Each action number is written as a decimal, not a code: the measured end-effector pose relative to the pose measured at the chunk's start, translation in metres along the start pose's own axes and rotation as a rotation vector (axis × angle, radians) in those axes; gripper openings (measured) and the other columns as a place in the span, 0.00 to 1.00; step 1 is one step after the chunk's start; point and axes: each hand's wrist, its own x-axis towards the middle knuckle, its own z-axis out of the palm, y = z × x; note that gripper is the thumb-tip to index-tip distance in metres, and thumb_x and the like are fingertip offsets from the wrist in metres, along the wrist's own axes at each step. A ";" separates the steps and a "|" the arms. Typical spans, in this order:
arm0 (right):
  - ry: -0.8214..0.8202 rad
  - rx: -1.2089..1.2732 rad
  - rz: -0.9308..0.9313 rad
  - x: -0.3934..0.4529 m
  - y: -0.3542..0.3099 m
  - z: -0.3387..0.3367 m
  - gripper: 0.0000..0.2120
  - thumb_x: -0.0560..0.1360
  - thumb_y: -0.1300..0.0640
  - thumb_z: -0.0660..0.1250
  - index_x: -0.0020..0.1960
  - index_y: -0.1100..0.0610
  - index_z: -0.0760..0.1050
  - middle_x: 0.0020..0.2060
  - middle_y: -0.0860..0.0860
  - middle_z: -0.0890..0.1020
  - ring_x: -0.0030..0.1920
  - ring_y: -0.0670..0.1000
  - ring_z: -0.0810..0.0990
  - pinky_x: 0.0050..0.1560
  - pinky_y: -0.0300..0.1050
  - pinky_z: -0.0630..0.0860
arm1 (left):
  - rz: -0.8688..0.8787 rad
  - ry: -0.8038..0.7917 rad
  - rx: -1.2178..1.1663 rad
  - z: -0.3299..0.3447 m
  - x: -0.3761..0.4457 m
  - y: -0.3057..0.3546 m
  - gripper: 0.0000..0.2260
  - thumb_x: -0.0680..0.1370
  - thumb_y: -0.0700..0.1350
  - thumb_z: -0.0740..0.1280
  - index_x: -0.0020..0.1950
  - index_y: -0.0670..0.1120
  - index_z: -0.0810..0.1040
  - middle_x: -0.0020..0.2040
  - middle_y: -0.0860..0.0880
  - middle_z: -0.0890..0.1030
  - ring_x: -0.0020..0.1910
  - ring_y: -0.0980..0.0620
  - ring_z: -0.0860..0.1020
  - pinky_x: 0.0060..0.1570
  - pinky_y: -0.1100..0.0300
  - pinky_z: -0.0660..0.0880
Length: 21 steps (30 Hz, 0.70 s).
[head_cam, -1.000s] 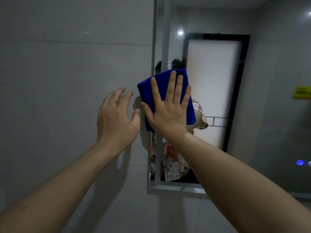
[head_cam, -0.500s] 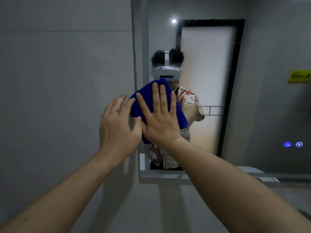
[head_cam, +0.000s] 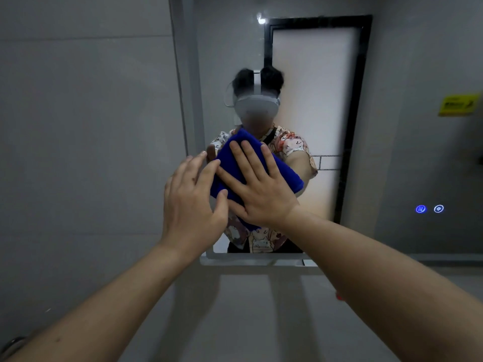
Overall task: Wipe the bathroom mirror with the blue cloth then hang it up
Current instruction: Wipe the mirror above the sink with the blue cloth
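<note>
The blue cloth (head_cam: 283,176) is pressed flat against the mirror (head_cam: 407,158) at the centre of the frame by the right hand (head_cam: 261,189), whose fingers are spread straight over it. The left hand (head_cam: 190,205) is held just left of it, fingers loosely extended, holding nothing, its thumb touching the cloth's edge. A yellow sticker (head_cam: 458,104) and two lit blue buttons (head_cam: 429,209) are seen at the right.

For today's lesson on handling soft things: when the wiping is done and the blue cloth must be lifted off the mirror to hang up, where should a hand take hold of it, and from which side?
Probably the blue cloth is best pinched at its folded upper-right edge, coming from the right: that part lies bare, while the right hand presses flat on its middle and the left hand crowds its left edge.
</note>
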 end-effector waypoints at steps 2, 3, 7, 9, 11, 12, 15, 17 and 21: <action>0.002 -0.008 -0.024 -0.007 0.010 -0.002 0.34 0.83 0.35 0.52 0.84 0.50 0.54 0.82 0.62 0.52 0.82 0.62 0.49 0.80 0.66 0.48 | 0.003 -0.001 0.000 0.004 -0.003 0.007 0.25 0.76 0.50 0.65 0.73 0.47 0.72 0.76 0.46 0.70 0.77 0.44 0.64 0.73 0.40 0.64; 0.000 -0.007 -0.031 -0.010 0.015 -0.003 0.34 0.83 0.35 0.52 0.84 0.50 0.54 0.82 0.62 0.52 0.82 0.62 0.49 0.80 0.66 0.49 | 0.003 -0.003 0.004 0.007 -0.004 0.011 0.25 0.76 0.50 0.65 0.73 0.47 0.72 0.76 0.46 0.69 0.77 0.45 0.63 0.74 0.40 0.63; -0.020 -0.012 -0.056 -0.026 0.039 -0.009 0.34 0.83 0.34 0.52 0.84 0.49 0.53 0.82 0.62 0.51 0.83 0.62 0.48 0.80 0.66 0.50 | 0.014 -0.020 0.017 0.019 -0.010 0.028 0.25 0.77 0.51 0.64 0.74 0.47 0.72 0.76 0.46 0.69 0.77 0.45 0.62 0.75 0.43 0.61; -0.028 -0.027 -0.065 -0.037 0.054 -0.013 0.35 0.83 0.34 0.52 0.84 0.49 0.53 0.82 0.62 0.51 0.83 0.62 0.48 0.80 0.66 0.49 | 0.013 -0.022 0.016 0.027 -0.011 0.039 0.25 0.77 0.51 0.64 0.74 0.48 0.72 0.77 0.47 0.69 0.77 0.45 0.62 0.75 0.42 0.61; -0.029 -0.039 -0.071 -0.048 0.070 -0.016 0.34 0.83 0.34 0.52 0.84 0.49 0.53 0.82 0.62 0.51 0.82 0.62 0.48 0.80 0.66 0.49 | 0.006 -0.011 -0.001 0.037 -0.010 0.056 0.25 0.77 0.51 0.64 0.74 0.48 0.72 0.76 0.47 0.69 0.77 0.45 0.63 0.75 0.41 0.61; -0.028 -0.044 -0.073 -0.054 0.078 -0.018 0.34 0.83 0.34 0.52 0.84 0.49 0.53 0.82 0.62 0.51 0.82 0.63 0.48 0.80 0.66 0.49 | 0.005 -0.006 -0.014 0.044 -0.011 0.066 0.25 0.76 0.51 0.64 0.74 0.48 0.72 0.76 0.47 0.69 0.77 0.45 0.63 0.75 0.42 0.61; -0.024 -0.059 -0.067 -0.075 0.105 -0.024 0.34 0.83 0.34 0.51 0.84 0.49 0.54 0.82 0.62 0.53 0.82 0.63 0.49 0.80 0.66 0.49 | 0.049 -0.008 -0.022 0.066 -0.013 0.096 0.25 0.76 0.49 0.66 0.74 0.47 0.72 0.76 0.46 0.69 0.77 0.45 0.63 0.76 0.42 0.60; -0.013 -0.061 -0.054 -0.092 0.125 -0.028 0.34 0.83 0.34 0.51 0.84 0.49 0.54 0.82 0.62 0.53 0.82 0.63 0.50 0.80 0.66 0.49 | 0.095 -0.014 -0.010 0.082 -0.015 0.116 0.25 0.76 0.48 0.67 0.73 0.46 0.72 0.77 0.46 0.68 0.78 0.44 0.62 0.75 0.40 0.61; -0.004 -0.057 -0.053 -0.121 0.158 -0.033 0.34 0.83 0.35 0.52 0.84 0.49 0.54 0.82 0.62 0.54 0.82 0.63 0.50 0.80 0.66 0.50 | 0.119 0.004 -0.018 0.107 -0.019 0.160 0.24 0.76 0.47 0.67 0.72 0.46 0.73 0.77 0.45 0.68 0.78 0.43 0.62 0.73 0.38 0.63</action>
